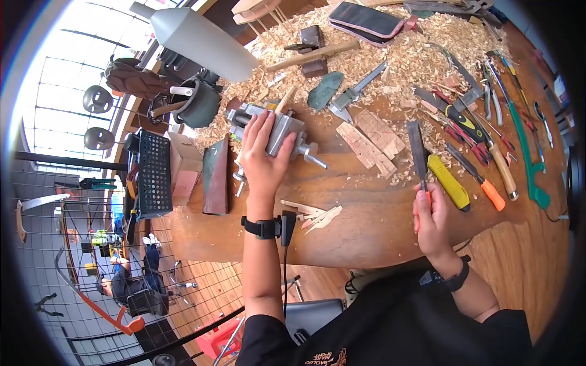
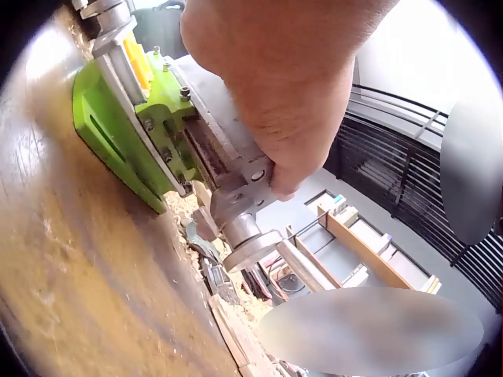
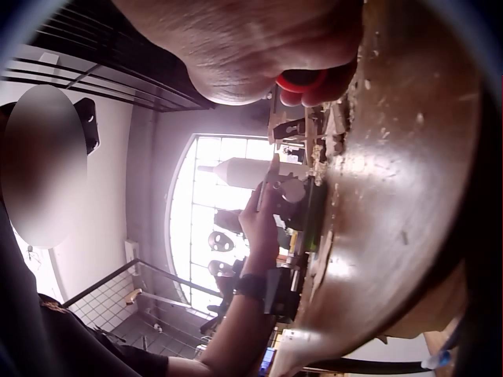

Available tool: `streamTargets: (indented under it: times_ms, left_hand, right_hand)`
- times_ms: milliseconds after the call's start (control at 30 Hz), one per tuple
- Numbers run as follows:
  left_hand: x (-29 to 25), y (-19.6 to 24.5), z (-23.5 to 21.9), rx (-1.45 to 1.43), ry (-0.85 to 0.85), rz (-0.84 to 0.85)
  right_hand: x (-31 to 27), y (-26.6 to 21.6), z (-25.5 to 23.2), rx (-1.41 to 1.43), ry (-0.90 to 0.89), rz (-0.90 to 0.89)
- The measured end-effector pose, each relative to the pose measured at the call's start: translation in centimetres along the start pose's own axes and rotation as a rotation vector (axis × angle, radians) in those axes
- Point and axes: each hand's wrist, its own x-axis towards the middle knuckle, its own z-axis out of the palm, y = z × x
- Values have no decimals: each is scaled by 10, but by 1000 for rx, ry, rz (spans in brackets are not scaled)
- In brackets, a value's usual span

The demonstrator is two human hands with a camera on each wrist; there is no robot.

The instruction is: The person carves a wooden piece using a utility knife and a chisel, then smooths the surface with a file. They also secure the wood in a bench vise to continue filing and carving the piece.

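My left hand (image 1: 264, 146) rests over a metal bench vise (image 1: 282, 131), fingers fairly straight across its top and thumb along the near side. A pale tapered wood piece (image 1: 285, 99) sticks up from the vise beyond my fingers. The left wrist view shows the vise's green base (image 2: 118, 133) on the table and its round screw end with a bar handle (image 2: 302, 263). My right hand (image 1: 432, 219) grips a chisel (image 1: 417, 146) by its orange handle, with the wide dark blade pointing away from me. In the right wrist view the handle's end (image 3: 302, 80) shows within the curled fingers.
Wood shavings (image 1: 274, 55) cover the back of the wooden table (image 1: 366, 226). Flat wood pieces (image 1: 372, 143) and calipers (image 1: 360, 91) lie mid-table. At right are a yellow-handled knife (image 1: 448, 183), an orange-handled tool (image 1: 488, 192), pliers and a green saw (image 1: 525, 146). Wood splinters (image 1: 320, 216) lie near the front edge.
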Motion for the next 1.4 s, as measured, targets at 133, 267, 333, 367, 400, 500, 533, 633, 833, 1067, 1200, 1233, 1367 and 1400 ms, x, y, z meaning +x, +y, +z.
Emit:
streamTargets:
  times_ms: [133, 267, 333, 367, 400, 500, 533, 633, 833, 1067, 1200, 1233, 1367, 1400]
  left_hand:
    - [5, 3, -12, -24, -8, -79]
    - [24, -6, -25, -113, 26, -314]
    - [45, -11, -25, -53, -50, -354]
    - [59, -7, -25, 4, -156, -328]
    - [74, -2, -25, 66, -324, -348]
    - [99, 0, -11, 210, -611, -341]
    - [105, 1, -5, 290, -737, -318]
    - [105, 2, 22, 415, -468, -161]
    - [139, 44, 17, 38, -68, -307]
    - [67, 132, -54, -715, -48, -640]
    - [-27, 160, -56, -674, -113, -822]
    - [-48, 165, -51, -606, -107, -875]
    - [-119, 157, -34, -381, 34, -930]
    - [-131, 152, -34, -71, -34, -724]
  right_hand:
    - [3, 22, -7, -107, 1, -51]
    - [0, 27, -9, -170, -9, -101]
    - [1, 26, -10, -192, -10, -109]
    - [1, 25, -10, -218, -9, -129]
    - [1, 25, -10, -218, -17, -129]
    - [1, 21, -12, -282, -9, -150]
    - [1, 19, -12, -294, -20, -142]
    - [-2, 10, -13, -329, -25, -163]
    - [-2, 10, -14, -378, -18, -253]
    - [0, 8, -16, -348, -60, -221]
    - [3, 9, -17, -324, -99, -221]
    - [3, 10, -18, -347, -121, -218]
    - [4, 15, -20, -255, -164, -110]
    - [5, 15, -20, -245, -148, -81]
